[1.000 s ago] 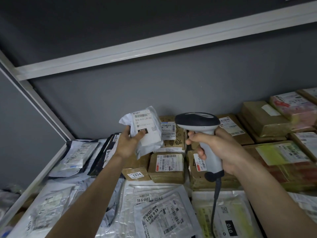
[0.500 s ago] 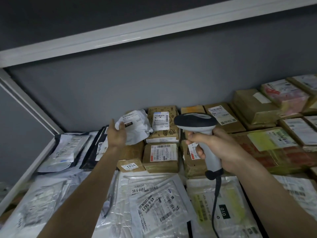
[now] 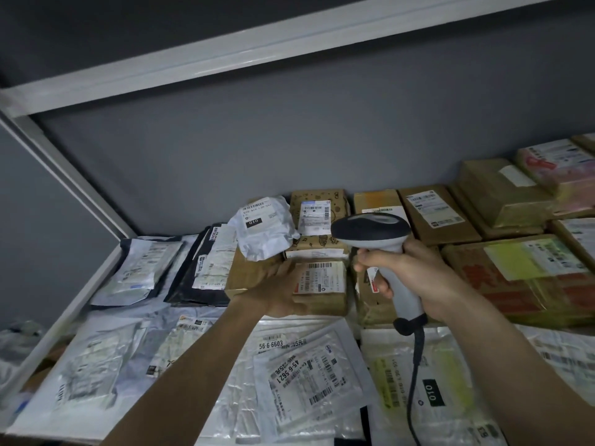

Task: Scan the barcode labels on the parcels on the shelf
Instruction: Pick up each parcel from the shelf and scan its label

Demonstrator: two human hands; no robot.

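Two hands in play. Right hand (image 3: 415, 278) is wrapped round the grip of the barcode scanner (image 3: 376, 239), fingers curled tight on the handle, head pointing left and away, cable (image 3: 413, 381) hanging down toward the camera. Left hand (image 3: 280, 294) reaches forward, palm turned toward the small brown box (image 3: 322, 286), against its left side. Fingers sit behind or under the box edge, so I can't tell if they've clamped on it or are just resting there.

Step looks like: picking the next parcel to scan. White crumpled bag (image 3: 265, 228) lies free on the brown boxes just behind the left hand, label up, nobody touching it. Probably done with, judging by where it sits.

Next move calls for: get the box label (image 3: 322, 280) square to the scanner head, either tilt the box up or swing the scanner down and left onto it. Label already faces up, so a small wrist drop should do.

Parcels are spread across the shelf (image 3: 64, 310): flat poly mailers in front, cartons along the back wall and right.
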